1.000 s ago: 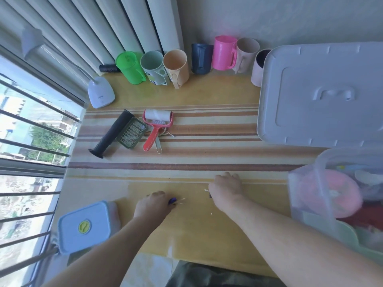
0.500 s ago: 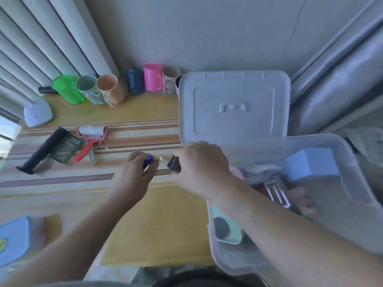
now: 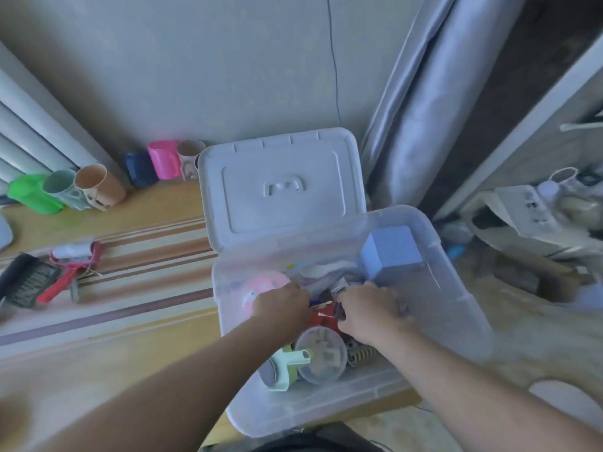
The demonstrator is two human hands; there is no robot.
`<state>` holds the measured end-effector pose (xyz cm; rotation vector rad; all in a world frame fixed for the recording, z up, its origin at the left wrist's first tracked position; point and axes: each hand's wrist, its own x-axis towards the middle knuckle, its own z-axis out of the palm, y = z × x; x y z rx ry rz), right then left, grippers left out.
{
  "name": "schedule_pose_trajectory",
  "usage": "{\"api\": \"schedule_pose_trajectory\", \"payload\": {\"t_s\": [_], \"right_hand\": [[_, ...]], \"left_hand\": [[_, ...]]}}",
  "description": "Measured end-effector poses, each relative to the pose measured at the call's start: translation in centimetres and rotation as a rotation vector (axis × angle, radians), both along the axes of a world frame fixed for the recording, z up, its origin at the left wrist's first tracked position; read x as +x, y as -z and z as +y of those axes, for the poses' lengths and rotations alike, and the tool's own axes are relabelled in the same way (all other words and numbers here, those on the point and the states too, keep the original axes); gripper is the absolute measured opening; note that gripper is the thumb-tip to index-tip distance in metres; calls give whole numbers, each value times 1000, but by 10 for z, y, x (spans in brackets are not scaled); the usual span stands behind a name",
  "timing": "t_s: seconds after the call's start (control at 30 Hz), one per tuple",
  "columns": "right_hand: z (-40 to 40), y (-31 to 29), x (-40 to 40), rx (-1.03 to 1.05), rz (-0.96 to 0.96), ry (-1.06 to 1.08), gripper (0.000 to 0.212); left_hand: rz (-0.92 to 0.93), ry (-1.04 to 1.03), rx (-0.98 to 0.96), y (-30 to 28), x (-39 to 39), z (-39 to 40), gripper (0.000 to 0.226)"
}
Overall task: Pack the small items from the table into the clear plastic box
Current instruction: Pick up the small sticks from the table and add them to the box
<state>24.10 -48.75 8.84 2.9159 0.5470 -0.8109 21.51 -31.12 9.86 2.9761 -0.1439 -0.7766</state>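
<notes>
From the head view, your left hand (image 3: 282,306) and right hand (image 3: 368,309), each grip curled on small blurred items, sit inside the clear plastic box (image 3: 456,288) at the striped surface (image 3: 137,278); release low, over a gap.

Both forearms bare, no sleeves or jewellery.

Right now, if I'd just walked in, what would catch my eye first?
Probably the two hands, left hand and right hand, reaching side by side into the clear plastic box, which is cluttered with small odds and ends. Just behind it lies the box's white lid on the striped table, and a row of colourful cups, including a bright pink cup, lines the wall at left.
</notes>
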Motion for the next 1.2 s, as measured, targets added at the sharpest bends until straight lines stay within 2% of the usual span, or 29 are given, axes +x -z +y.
{"api": "schedule_pose_trajectory", "payload": {"t_s": [0.13, 0.2, 0.33, 0.47, 0.53, 0.63, 0.73, 0.9, 1.03, 1.13, 1.2], "right_hand": [[-9, 11, 2, 69, 34, 45, 41], [-15, 16, -1, 101, 50, 49, 42], [-23, 16, -1, 231, 100, 117, 42], [-28, 11, -2, 285, 10, 125, 52], [-27, 8, -3, 303, -14, 126, 51], [-22, 7, -2, 356, -10, 106, 56], [-19, 7, -2, 427, -73, 55, 61], [-20, 1, -6, 648, -70, 4, 51], [-20, 7, -12, 595, -162, -92, 14], [-24, 8, -13, 492, -220, -60, 9], [-26, 11, -12, 463, -222, -24, 8]], "left_hand": [[17, -13, 107, 10, 0, -10, 19], [17, -42, 98, 12, 1, -12, 20], [39, -110, -104, 12, 3, -11, 27], [113, -151, -335, -3, -4, -12, 51], [171, -178, -427, -6, -6, -11, 54], [181, -136, -420, -3, -6, -6, 63], [92, -161, -428, -1, -6, 2, 69], [34, -247, -571, -5, -10, 5, 85], [-18, -227, -583, -1, -16, 1, 73], [-90, -139, -631, -3, -22, 3, 44], [-147, -86, -621, -7, -27, 8, 37]]}}
